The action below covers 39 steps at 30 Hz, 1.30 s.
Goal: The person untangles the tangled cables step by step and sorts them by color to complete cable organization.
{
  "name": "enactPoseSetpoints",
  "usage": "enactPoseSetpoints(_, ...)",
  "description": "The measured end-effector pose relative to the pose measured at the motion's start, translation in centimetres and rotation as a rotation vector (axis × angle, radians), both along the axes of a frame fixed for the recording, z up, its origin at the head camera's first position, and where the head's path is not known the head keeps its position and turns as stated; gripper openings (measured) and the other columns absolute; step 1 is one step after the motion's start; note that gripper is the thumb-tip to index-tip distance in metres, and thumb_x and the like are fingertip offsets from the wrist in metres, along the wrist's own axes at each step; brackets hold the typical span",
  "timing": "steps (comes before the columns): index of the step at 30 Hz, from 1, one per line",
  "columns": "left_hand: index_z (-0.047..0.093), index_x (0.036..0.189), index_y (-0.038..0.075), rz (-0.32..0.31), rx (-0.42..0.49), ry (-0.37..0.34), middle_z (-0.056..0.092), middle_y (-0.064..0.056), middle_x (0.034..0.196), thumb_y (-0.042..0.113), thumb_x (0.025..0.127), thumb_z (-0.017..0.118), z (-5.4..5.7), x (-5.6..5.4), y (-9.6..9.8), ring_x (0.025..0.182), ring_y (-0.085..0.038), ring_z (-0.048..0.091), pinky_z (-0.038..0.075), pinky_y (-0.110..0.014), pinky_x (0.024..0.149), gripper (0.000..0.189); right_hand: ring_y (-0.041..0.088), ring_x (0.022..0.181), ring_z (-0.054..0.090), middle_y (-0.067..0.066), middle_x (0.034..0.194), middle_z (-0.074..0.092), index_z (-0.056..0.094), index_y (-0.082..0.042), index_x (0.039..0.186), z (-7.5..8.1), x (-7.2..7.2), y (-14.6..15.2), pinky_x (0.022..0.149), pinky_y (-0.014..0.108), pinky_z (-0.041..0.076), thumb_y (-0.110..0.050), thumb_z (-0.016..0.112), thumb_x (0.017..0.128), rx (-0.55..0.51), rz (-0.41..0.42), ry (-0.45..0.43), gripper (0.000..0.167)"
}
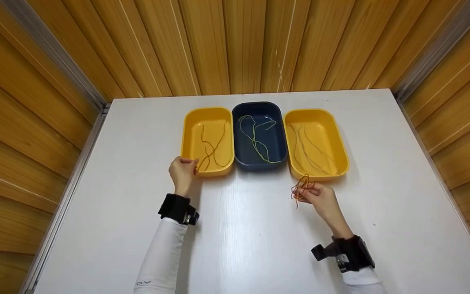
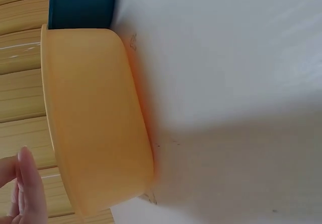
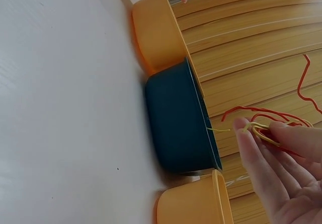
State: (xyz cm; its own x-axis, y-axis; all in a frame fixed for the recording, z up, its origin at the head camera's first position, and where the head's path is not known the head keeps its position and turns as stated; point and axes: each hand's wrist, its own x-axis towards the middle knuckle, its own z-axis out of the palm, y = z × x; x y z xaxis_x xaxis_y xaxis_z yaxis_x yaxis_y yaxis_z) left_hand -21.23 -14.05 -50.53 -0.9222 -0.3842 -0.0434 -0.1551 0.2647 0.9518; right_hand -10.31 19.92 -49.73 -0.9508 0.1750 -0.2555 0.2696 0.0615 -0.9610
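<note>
My right hand [image 1: 318, 198] pinches a tangled bundle of red, orange and yellow strings [image 3: 269, 128] between thumb and fingers, just in front of the right yellow bin [image 1: 343, 153]. Loose ends stick out of the bundle. At the near left corner of the left yellow bin [image 1: 185, 136] is my left hand [image 1: 182, 171], its thumb and finger tips close together above the rim in the left wrist view; I cannot tell whether a string is between them. Several orange-brown strings [image 1: 214, 150] lie in that bin. Yellow-green strings [image 1: 254, 139] lie in the dark blue bin [image 1: 259, 166].
Pale strings [image 1: 300, 141] lie in the right yellow bin. All three bins stand side by side towards the back of the white table [image 1: 235, 237]. Behind them rises a wood-panelled wall [image 1: 243, 45], with similar panels at both sides.
</note>
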Motion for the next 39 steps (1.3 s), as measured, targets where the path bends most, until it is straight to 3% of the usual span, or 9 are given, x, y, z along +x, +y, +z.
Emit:
enactPoseSetpoints(6, 0.065, 0.088, -0.011, -0.079, 0.063, 0.035, 0.069, -0.01, 0.068, -0.003, 0.088, 0.074, 1.1, 0.7, 0.9, 0.046, 0.003, 0.055, 0.056, -0.016, 0.049, 0.012, -0.001, 0.069, 0.07, 0.01, 0.088, 0.079, 0.064, 0.022, 0.106, 0.6, -0.3, -0.4, 0.069, 0.014, 0.062, 0.012, 0.06, 0.094, 0.026, 0.025, -0.012, 0.016)
enactPoseSetpoints(10, 0.068, 0.09, -0.015, -0.175, 0.093, 0.075, 0.073, -0.021, 0.075, -0.004, 0.088, 0.074, 2.4, 1.8, 2.4, 0.049, 0.002, 0.057, 0.059, -0.017, 0.052, 0.012, -0.002, 0.07, 0.07, 0.013, 0.091, 0.079, 0.063, 0.024, 0.11, 0.9, -0.3, -0.7, 0.069, 0.014, 0.062, 0.013, 0.06, 0.094, 0.03, 0.031, -0.001, 0.02)
enactPoseSetpoints(18, 0.071, 0.092, -0.018, -0.442, 0.154, 0.155, 0.072, -0.03, 0.078, -0.004, 0.089, 0.073, 4.6, 5.7, 6.4, 0.055, 0.0, 0.06, 0.059, -0.019, 0.055, 0.014, 0.001, 0.07, 0.072, 0.012, 0.088, 0.079, 0.064, 0.024, 0.108, 1.4, -0.2, -1.7, 0.069, 0.016, 0.063, 0.014, 0.06, 0.093, -0.019, 0.031, 0.027, 0.018)
enactPoseSetpoints(24, 0.071, 0.091, -0.016, -0.608, 0.189, 0.123, 0.07, -0.035, 0.081, -0.001, 0.09, 0.073, 4.5, 8.5, 9.6, 0.057, 0.001, 0.059, 0.058, -0.017, 0.057, 0.015, 0.001, 0.07, 0.072, 0.016, 0.09, 0.079, 0.065, 0.022, 0.106, 1.6, -0.1, -2.4, 0.069, 0.016, 0.063, 0.012, 0.062, 0.093, 0.005, 0.038, 0.025, 0.016)
enactPoseSetpoints(29, 0.071, 0.091, -0.015, -0.648, 0.209, 0.079, 0.07, -0.035, 0.081, 0.002, 0.09, 0.073, 3.6, 9.7, 11.4, 0.057, 0.0, 0.059, 0.057, -0.016, 0.056, 0.017, -0.001, 0.068, 0.07, 0.016, 0.087, 0.078, 0.066, 0.021, 0.101, 1.6, -0.2, -3.1, 0.067, 0.015, 0.062, 0.012, 0.062, 0.092, 0.027, 0.007, 0.034, 0.012)
enactPoseSetpoints(35, 0.072, 0.093, -0.015, -0.659, 0.216, 0.039, 0.072, -0.034, 0.082, 0.004, 0.09, 0.075, 2.8, 10.5, 12.7, 0.057, -0.003, 0.061, 0.057, -0.015, 0.055, 0.02, -0.002, 0.068, 0.069, 0.021, 0.089, 0.077, 0.065, 0.021, 0.099, 1.4, -0.1, -3.7, 0.067, 0.014, 0.062, 0.013, 0.062, 0.092, 0.044, 0.011, 0.058, 0.011)
enactPoseSetpoints(39, 0.072, 0.096, -0.015, -0.669, 0.223, 0.015, 0.073, -0.033, 0.083, 0.004, 0.09, 0.075, 2.5, 10.7, 13.4, 0.059, -0.026, 0.07, 0.06, -0.021, 0.055, 0.021, -0.004, 0.07, 0.068, 0.025, 0.093, 0.077, 0.066, 0.021, 0.101, 1.2, -0.2, -4.0, 0.067, 0.014, 0.061, 0.012, 0.062, 0.093, 0.067, 0.035, 0.075, 0.013)
